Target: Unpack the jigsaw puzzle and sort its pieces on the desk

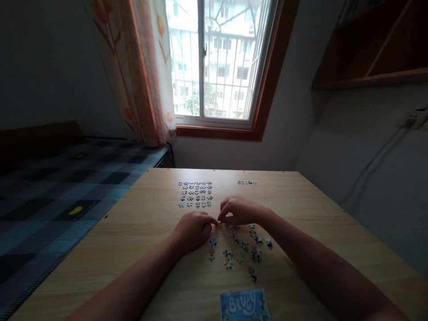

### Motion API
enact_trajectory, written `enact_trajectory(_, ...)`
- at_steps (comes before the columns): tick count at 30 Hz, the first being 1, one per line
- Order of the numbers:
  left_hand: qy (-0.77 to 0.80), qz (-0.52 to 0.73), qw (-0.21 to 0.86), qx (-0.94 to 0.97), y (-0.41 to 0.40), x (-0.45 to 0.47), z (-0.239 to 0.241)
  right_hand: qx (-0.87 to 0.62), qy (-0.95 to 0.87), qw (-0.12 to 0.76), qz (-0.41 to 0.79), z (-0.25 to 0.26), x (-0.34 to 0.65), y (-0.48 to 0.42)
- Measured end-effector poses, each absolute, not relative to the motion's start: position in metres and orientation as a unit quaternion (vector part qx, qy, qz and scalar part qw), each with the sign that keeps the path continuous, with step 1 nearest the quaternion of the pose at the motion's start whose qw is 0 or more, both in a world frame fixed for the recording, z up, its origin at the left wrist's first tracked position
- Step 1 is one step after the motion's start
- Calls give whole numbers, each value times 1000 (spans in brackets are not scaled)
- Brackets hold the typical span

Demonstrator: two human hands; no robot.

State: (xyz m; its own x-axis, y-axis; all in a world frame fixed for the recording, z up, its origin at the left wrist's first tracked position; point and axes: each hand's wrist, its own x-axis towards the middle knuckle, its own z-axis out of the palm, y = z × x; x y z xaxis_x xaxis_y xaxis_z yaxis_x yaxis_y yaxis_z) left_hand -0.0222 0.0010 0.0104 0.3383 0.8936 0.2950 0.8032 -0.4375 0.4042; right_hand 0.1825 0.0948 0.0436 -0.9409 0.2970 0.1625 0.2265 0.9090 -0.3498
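Observation:
My left hand (pixel 192 229) and my right hand (pixel 239 211) meet at the middle of a light wooden table (pixel 140 223), fingertips pinched together over something too small to make out, likely a puzzle piece. Just below them lies a loose scatter of small jigsaw pieces (pixel 240 249). Farther back, several pieces sit sorted in neat rows (pixel 196 194), and a short joined strip of pieces (pixel 246 182) lies to their right. A blue puzzle box (pixel 244 306) with a cartoon print rests at the near edge.
A bed with a dark checked cover (pixel 50 191) stands against the table's left side. Behind the table are a barred window (pixel 220 62) with an orange patterned curtain (pixel 140 71). A wooden shelf (pixel 374 49) hangs on the right wall above a cable.

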Motion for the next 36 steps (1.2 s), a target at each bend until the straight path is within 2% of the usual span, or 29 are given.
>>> enact_trajectory(4, 511, 282, 89, 807, 1, -25, 9, -141, -973, 105, 147, 34, 180, 97)
enact_trajectory(8, 511, 301, 81, 801, 2, -27, 7, -178, -971, 139, 80, 28, 179, 102)
enact_trajectory(18, 509, 306, 73, 801, 4, -26, 5, -392, -905, 164, -9, 16, 222, 150)
enact_trajectory(23, 514, 299, 77, 801, 3, -25, 7, -467, -867, 172, -15, 6, 235, 168)
enact_trajectory(36, 517, 296, 83, 799, 4, -26, 6, -515, -837, 184, -5, -8, 233, 177)
